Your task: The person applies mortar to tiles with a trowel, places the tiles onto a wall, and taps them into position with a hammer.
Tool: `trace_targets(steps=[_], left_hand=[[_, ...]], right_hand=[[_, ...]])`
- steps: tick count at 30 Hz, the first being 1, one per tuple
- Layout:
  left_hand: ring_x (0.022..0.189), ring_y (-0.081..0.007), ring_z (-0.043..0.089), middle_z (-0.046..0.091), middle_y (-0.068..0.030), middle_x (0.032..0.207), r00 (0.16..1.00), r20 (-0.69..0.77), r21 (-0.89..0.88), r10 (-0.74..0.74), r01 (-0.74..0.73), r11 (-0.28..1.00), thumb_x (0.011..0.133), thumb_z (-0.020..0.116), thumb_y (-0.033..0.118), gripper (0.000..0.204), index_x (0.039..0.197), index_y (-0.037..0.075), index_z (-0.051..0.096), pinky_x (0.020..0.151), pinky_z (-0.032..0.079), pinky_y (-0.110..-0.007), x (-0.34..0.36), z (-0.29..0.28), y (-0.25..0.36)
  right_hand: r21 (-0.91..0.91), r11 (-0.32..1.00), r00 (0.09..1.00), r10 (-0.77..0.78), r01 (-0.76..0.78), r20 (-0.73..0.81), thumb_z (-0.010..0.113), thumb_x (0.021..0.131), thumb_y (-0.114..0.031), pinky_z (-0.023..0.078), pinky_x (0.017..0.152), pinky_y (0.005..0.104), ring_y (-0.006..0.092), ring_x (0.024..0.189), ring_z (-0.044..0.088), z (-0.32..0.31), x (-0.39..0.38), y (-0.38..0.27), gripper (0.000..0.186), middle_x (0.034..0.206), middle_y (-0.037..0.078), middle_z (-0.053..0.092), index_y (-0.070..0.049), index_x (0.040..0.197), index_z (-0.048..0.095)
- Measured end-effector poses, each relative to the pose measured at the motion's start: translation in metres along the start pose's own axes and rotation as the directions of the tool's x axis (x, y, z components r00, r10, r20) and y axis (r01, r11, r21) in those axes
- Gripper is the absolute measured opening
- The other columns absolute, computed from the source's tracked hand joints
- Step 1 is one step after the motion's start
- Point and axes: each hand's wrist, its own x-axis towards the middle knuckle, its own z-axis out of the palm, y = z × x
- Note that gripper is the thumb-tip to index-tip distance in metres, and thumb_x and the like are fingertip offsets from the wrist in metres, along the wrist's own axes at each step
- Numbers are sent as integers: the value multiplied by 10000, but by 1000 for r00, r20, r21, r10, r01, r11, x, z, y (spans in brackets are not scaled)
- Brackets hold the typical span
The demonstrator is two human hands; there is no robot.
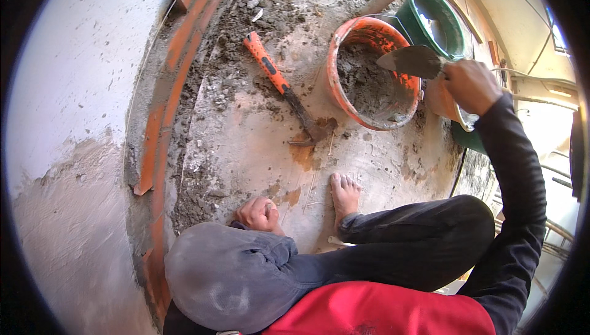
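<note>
My right hand [472, 85] grips a trowel [408, 61], its pointed metal blade held over the rim of an orange bucket [335, 83]. Inside that bucket sits wet grey mortar [364, 83]. Beyond my bent left knee, close to the floor, my left hand [257, 214] is closed with its fingers curled; whether anything is in it, I cannot make out. A hammer [279, 80] with an orange and black handle lies on the floor between the bucket and the wall, its rusty head toward me.
Behind the orange bucket stands a green bucket [458, 41], with another orange container [439, 100] beside my right wrist. Along the white wall [80, 89] at left runs a row of orange bricks [161, 132]. Loose mortar crumbs [209, 89] litter the floor. My bare foot [345, 195] rests nearby.
</note>
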Motion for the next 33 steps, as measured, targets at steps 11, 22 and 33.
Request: trace_targets(steps=[11, 22, 33], left_hand=[[549, -202, 478, 500, -42, 627, 980, -194, -43, -36, 29, 999, 695, 661, 65, 188, 882, 52, 654, 550, 397, -365, -4, -13, 29], [575, -175, 472, 484, -27, 661, 984, 27, -117, -174, 176, 977, 717, 681, 49, 211, 927, 50, 655, 564, 398, -340, -4, -27, 32], [579, -171, 472, 479, -26, 660, 985, 38, -128, -167, 171, 977, 722, 689, 55, 210, 929, 51, 655, 567, 398, -332, -5, -24, 31]], right_hand=[[-216, 917, 929, -284, 336, 238, 637, 769, -139, 569, 697, 393, 298, 789, 716, -50, 20, -63, 131, 794, 136, 712, -59, 773, 741], [86, 946, 750, -301, 312, 589, 584, 831, -181, 532, 841, 453, 400, 919, 672, -58, 23, -37, 215, 916, 225, 694, -11, 889, 702], [-12, 971, 750, -178, 240, 637, 565, 864, -190, 558, 704, 400, 291, 792, 711, -33, 55, -73, 266, 855, 188, 706, 26, 931, 706]])
